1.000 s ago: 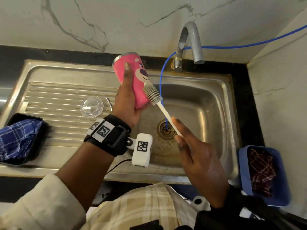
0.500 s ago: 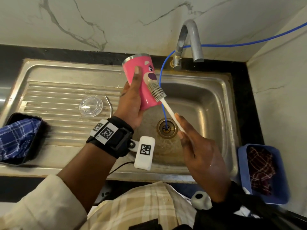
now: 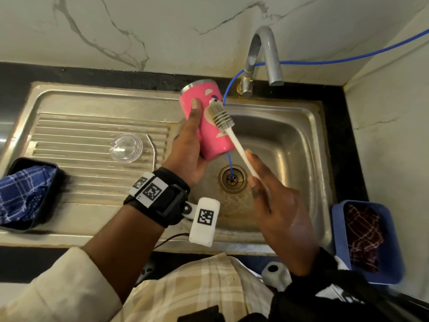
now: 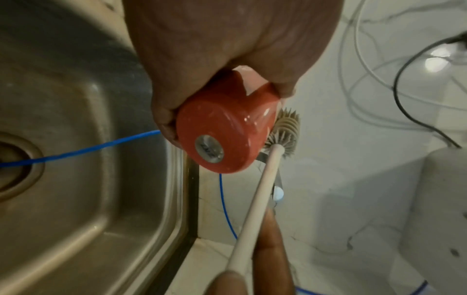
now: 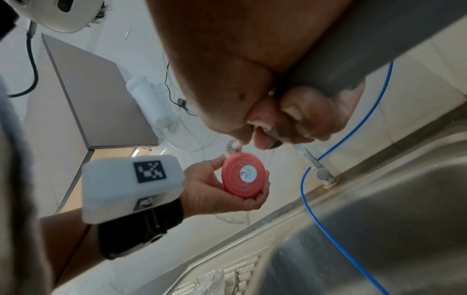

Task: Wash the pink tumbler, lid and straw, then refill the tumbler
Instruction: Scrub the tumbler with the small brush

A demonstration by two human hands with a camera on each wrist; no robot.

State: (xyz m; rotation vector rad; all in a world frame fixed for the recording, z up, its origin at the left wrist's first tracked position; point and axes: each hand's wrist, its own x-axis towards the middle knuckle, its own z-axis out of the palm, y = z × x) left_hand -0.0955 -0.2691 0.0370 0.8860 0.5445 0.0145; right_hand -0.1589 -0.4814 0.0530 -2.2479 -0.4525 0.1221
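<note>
Clear lid (image 3: pixel 126 148) and metal straw (image 3: pixel 152 149) are sitting on the draining board of the steel sink (image 3: pixel 69 105). Left hand (image 3: pixel 185 147) is gripping the pink tumbler (image 3: pixel 209 122) tilted over the basin, fingers wrapped round it. Right hand (image 3: pixel 278 205) is pinching the bottle brush (image 3: pixel 228 126) handle, bristles touching the tumbler's side.

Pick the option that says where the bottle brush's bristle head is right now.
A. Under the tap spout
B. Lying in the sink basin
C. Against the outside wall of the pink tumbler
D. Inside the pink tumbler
C: the bottle brush has its bristles pressed on the outer side of the pink tumbler, which the left hand holds.
</note>
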